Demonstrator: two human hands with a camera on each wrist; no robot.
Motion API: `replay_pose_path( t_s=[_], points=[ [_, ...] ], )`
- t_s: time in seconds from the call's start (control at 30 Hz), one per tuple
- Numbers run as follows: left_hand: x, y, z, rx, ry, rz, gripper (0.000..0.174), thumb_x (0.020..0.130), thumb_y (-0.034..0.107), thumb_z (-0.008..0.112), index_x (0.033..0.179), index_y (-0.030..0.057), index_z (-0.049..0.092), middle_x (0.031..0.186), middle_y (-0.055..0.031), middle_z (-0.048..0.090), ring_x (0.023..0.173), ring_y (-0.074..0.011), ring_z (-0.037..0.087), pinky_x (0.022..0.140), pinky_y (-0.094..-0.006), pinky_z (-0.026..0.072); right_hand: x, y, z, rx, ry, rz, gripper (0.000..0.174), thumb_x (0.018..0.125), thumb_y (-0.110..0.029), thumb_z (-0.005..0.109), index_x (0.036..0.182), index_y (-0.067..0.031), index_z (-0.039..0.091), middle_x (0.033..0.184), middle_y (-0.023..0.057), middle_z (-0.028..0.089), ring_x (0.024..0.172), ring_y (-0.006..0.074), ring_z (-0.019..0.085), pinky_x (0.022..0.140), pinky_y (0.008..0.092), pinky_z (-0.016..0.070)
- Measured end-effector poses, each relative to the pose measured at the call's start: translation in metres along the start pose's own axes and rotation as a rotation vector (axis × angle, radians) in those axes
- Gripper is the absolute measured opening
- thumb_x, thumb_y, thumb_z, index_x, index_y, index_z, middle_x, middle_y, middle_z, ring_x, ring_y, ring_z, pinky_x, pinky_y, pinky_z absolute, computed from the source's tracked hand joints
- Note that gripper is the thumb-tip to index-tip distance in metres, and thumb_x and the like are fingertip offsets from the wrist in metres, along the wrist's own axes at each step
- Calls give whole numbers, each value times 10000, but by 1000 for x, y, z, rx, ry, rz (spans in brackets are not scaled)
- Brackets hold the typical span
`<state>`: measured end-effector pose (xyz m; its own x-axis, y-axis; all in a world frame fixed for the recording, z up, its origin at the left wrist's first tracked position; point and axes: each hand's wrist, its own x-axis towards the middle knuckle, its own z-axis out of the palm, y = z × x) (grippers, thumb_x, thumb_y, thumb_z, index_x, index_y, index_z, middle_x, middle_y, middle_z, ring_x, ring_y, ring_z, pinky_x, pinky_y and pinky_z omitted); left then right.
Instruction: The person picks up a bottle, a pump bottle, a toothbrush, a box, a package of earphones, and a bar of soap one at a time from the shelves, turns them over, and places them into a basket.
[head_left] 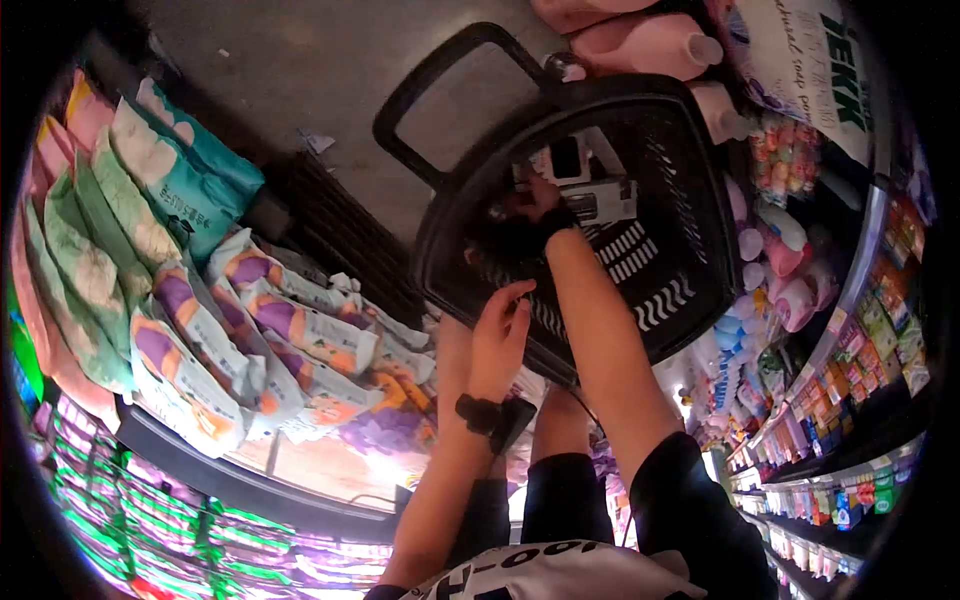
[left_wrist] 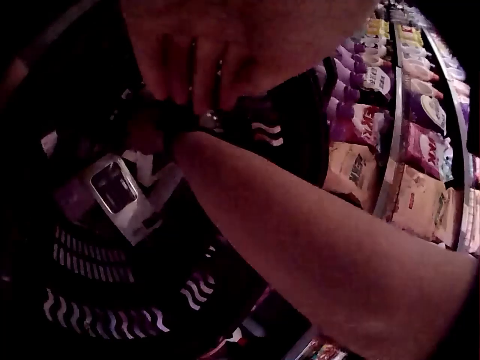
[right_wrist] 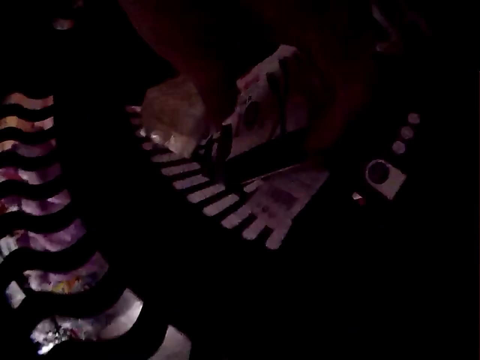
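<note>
A black plastic shopping basket (head_left: 575,365) with slotted walls stands before me. My right hand (head_left: 543,195) reaches down inside it, beside a white box with a dark window (head_left: 567,160) and a second pale box (head_left: 605,203). In the dark right wrist view, fingers of that hand flank a printed pale package (right_wrist: 259,112); I cannot tell whether they grip it. My left hand (head_left: 498,335) is at the basket's near rim, fingers loosely bent, holding nothing. The left wrist view shows the windowed box (left_wrist: 120,195) below the right forearm (left_wrist: 277,217).
The basket's handle (head_left: 390,100) leans out over the floor (head_left: 290,60). On the left are stacked bags with purple and orange print (head_left: 290,320) and teal and green packs (head_left: 190,190). Pink bottles (head_left: 650,45) and shelves of small packages (head_left: 840,390) line the right.
</note>
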<state>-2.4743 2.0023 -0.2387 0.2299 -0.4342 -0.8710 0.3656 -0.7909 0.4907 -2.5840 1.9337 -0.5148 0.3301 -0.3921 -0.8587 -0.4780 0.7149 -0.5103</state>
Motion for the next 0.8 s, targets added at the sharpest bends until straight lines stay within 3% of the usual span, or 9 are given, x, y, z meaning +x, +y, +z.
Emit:
replay_pose_path(
  t_s=[0.07, 0.13, 0.27, 0.33, 0.4, 0.47, 0.53, 0.67, 0.8],
  points=[
    [3, -4, -13, -8, 11, 28, 241, 915, 144, 441, 1111, 35, 529, 941, -15, 586, 703, -76, 460, 648, -212, 387, -4, 4, -2, -130, 37, -57, 506, 815, -300, 609, 1202, -21, 442, 1050, 124, 545, 929, 234, 545, 726, 329, 482],
    [2, -1, -27, -10, -23, -20, 228, 910, 135, 450, 1096, 35, 535, 913, -10, 577, 689, -61, 446, 635, -209, 382, -25, -20, -1, 233, 172, 246, 461, 813, -268, 617, 1177, -34, 459, 1051, 125, 544, 933, 241, 546, 738, 327, 485],
    [-10, -1, -50, 174, -102, -26, 213, 903, 124, 461, 1080, 32, 535, 948, -15, 576, 767, -75, 499, 685, -217, 404, -60, -9, -8, 770, 314, 444, 380, 812, -221, 622, 1125, -46, 497, 1035, 115, 556, 940, 232, 539, 790, 352, 470],
    [-25, 13, -50, 34, -2, 32, 189, 866, 114, 486, 1003, 17, 573, 902, -128, 594, 779, -185, 577, 676, -276, 443, -98, -7, -13, 952, 303, 495, 340, 811, -197, 624, 1099, -52, 516, 1027, 109, 562, 944, 227, 536, 816, 365, 463],
    [-38, 16, -55, 139, -4, 108, 200, 878, 138, 490, 1027, 21, 554, 940, -89, 585, 823, -164, 562, 712, -271, 438, -168, -40, -10, 1066, 228, 417, 568, 826, -221, 623, 1306, -70, 358, 1204, 106, 458, 1074, 252, 453, 938, 334, 395],
    [-55, 23, -63, 252, -8, 197, 216, 889, 161, 493, 1050, 24, 536, 977, -51, 577, 867, -143, 547, 748, -266, 433, -228, -72, -9, 942, 183, 372, 521, 825, -210, 624, 1271, -64, 397, 1177, 93, 473, 1061, 237, 464, 933, 354, 396],
    [-76, 46, -65, 123, -68, 144, 233, 882, 175, 502, 1054, 22, 534, 997, -75, 579, 893, -172, 557, 776, -283, 434, -280, -106, -7, 899, 224, 260, 299, 835, -141, 594, 1104, -33, 525, 1074, 70, 567, 972, 189, 536, 806, 351, 448],
    [-128, 98, -74, 193, -71, 284, 240, 856, 167, 516, 1034, 11, 556, 969, -130, 602, 896, -220, 583, 782, -307, 450, -376, -202, -4, 672, 186, 80, 363, 831, -161, 602, 1145, -19, 491, 1068, 47, 571, 964, 154, 543, 791, 302, 451],
    [-191, 172, -79, 143, -112, 472, 324, 860, 190, 548, 1107, -17, 513, 1033, -129, 587, 976, -199, 559, 850, -296, 430, -448, -278, 7, 586, 26, -200, 436, 826, -171, 616, 1166, 52, 460, 1068, 61, 564, 925, 146, 559, 796, 282, 458]
  ],
)
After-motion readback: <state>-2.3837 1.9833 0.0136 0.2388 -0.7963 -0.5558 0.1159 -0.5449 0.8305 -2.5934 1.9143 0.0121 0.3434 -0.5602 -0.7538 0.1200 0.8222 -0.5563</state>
